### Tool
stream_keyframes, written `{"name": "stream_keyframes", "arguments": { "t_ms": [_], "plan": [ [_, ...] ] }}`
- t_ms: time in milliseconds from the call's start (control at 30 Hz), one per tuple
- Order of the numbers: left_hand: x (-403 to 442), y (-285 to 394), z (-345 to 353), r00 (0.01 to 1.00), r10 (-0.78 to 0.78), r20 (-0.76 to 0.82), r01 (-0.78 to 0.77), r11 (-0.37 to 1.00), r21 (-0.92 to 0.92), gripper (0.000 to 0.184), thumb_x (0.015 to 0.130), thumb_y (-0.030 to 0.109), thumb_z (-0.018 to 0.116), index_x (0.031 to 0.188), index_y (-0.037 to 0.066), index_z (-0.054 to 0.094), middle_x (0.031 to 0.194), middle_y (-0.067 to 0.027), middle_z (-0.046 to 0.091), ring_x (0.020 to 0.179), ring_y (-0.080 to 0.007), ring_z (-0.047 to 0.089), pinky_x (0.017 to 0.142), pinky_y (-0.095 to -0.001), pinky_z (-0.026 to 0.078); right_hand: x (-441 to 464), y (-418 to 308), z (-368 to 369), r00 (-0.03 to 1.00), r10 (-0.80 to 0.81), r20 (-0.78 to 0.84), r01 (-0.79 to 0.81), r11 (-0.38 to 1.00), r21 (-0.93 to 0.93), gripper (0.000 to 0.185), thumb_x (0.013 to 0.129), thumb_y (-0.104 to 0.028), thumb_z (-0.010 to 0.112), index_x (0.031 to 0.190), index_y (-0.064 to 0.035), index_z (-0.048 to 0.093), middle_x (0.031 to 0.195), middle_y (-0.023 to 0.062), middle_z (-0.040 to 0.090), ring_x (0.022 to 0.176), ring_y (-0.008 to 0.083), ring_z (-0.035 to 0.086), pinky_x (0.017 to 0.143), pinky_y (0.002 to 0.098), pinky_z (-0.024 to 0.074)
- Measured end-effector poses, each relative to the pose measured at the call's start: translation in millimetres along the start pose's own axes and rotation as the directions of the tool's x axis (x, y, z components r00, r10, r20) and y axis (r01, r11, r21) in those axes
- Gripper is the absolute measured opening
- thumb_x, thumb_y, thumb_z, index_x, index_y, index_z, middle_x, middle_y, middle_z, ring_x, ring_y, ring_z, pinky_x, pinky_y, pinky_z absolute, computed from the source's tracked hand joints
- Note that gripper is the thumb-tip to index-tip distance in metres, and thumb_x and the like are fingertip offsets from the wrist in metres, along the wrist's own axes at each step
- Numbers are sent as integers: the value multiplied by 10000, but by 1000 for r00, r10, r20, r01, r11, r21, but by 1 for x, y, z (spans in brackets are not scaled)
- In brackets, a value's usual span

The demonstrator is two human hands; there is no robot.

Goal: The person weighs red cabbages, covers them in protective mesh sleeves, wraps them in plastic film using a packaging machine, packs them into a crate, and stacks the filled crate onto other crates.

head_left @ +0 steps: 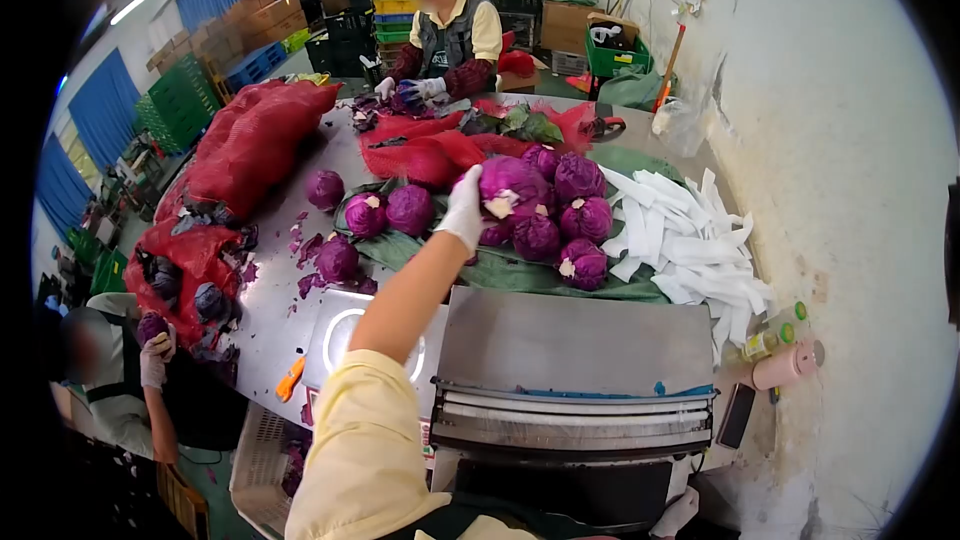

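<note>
My left hand, in a white glove, reaches out over the table and grips a large purple cabbage from its left side. The cut pale stem of this cabbage faces me. Around it, several more purple cabbages lie on a green cloth. My right hand, gloved too, shows only in part at the lower right, below the film wrapping machine; its fingers cannot be made out.
White strips are heaped right of the cabbages. Bottles, a pink flask and a phone stand or lie near the wall. An orange cutter rests left. Red net sacks line the far left. Two co-workers handle cabbages nearby.
</note>
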State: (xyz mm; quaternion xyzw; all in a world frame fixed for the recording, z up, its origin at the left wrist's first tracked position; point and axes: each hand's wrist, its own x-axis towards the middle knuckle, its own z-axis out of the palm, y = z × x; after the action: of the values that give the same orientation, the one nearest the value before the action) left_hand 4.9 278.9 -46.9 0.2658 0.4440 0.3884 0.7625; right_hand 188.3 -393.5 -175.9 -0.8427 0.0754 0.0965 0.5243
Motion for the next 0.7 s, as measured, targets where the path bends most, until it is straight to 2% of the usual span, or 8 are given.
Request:
{"name": "stream_keyframes", "arguments": {
  "t_ms": [33,100,167,233,433,567,633,700],
  "plan": [
    [-11,10,-21,995,-48,84,52,998,-42,629,823,586,544,1267,140,513,1212,-91,588,1060,-282,570,901,-535,409,5,7,1,1000,-30,-6,31,999,37,285,893,-164,448,830,33,643,700,34,562,610,128,455,551,287,346],
    [-63,23,-63,997,-11,81,13,999,-30,640,810,601,568,1263,152,522,1214,-90,591,1072,-289,566,943,-532,379,12,21,-1,994,-113,15,113,993,-41,295,885,-175,446,849,40,645,705,45,576,625,143,474,577,294,372],
    [-136,37,-89,980,-24,-198,36,997,61,645,806,603,575,1267,154,522,1209,-91,592,1076,-291,566,927,-539,409,13,25,3,977,-211,-4,210,976,-54,314,875,-172,432,882,54,650,734,72,607,649,170,505,612,310,404],
    [-125,26,-179,998,-40,-52,39,999,-25,667,791,613,588,1277,163,518,1203,-95,593,1080,-285,566,888,-547,447,15,28,2,980,-196,17,197,976,-93,343,868,-167,414,936,68,654,813,120,655,718,210,563,675,333,441],
    [-226,-6,-236,915,-40,-401,33,999,-25,730,786,634,578,1296,117,498,1203,-109,578,1055,-283,579,864,-536,474,14,18,2,983,-162,88,167,984,-57,324,884,-150,401,915,65,641,856,148,644,760,237,555,740,346,443],
    [-206,-38,-275,949,64,-309,-66,998,4,733,791,659,559,1292,127,512,1228,-109,580,1056,-284,593,851,-530,508,24,23,-5,951,-268,155,275,961,-25,242,912,-140,475,948,44,628,849,107,635,762,184,544,751,313,449],
    [-208,-39,-292,936,89,-340,-52,992,116,843,724,677,635,1327,108,482,1244,-120,553,1028,-272,590,823,-506,530,18,-19,-16,887,-402,225,407,913,27,177,918,-130,525,900,27,605,837,77,606,812,149,530,783,309,443],
    [-215,-27,-293,880,178,-441,-39,951,306,722,793,622,603,1359,196,459,1313,-51,519,1161,-244,517,892,-511,440,38,-41,-19,859,-497,123,501,866,-3,198,912,-139,538,979,39,597,920,128,624,908,235,576,848,328,442]
  ]
}}
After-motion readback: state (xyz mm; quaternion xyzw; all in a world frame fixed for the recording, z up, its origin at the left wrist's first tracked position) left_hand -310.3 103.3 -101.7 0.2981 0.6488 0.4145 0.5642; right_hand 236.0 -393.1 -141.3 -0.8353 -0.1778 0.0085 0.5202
